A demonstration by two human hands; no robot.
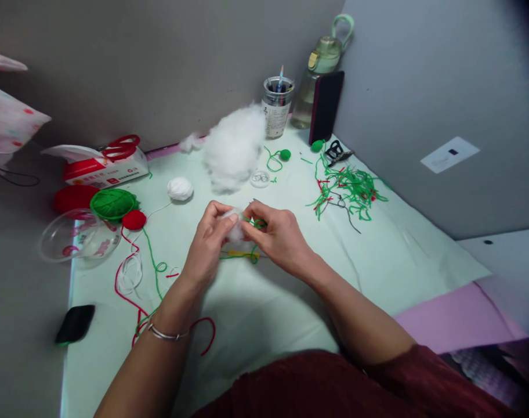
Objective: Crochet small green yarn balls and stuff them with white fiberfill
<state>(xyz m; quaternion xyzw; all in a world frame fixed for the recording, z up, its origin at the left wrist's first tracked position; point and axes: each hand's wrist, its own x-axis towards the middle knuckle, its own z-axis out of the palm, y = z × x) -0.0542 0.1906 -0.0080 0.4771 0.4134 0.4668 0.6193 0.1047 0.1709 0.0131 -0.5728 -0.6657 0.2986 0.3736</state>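
Note:
Between my two hands, over the middle of the table, is a small tuft of white stuffing [235, 233]. My left hand [211, 235] pinches it from the left, thumb on top. My right hand [271, 232] has its fingers closed on a small green yarn piece [259, 223] at the tuft's right edge. A yellow-handled tool [242, 253] lies on the table just below my hands, with a loop of green yarn by it. Behind them sits a large heap of white stuffing [235, 145].
On the left are a white yarn ball [180, 188], green yarn [113, 204], a red ball [134, 220], a plastic lid [68, 235] and a tissue box [116, 168]. Green scraps [355, 188], a phone [327, 107], a bottle [305, 96] and a pen cup [276, 113] stand or lie right and back.

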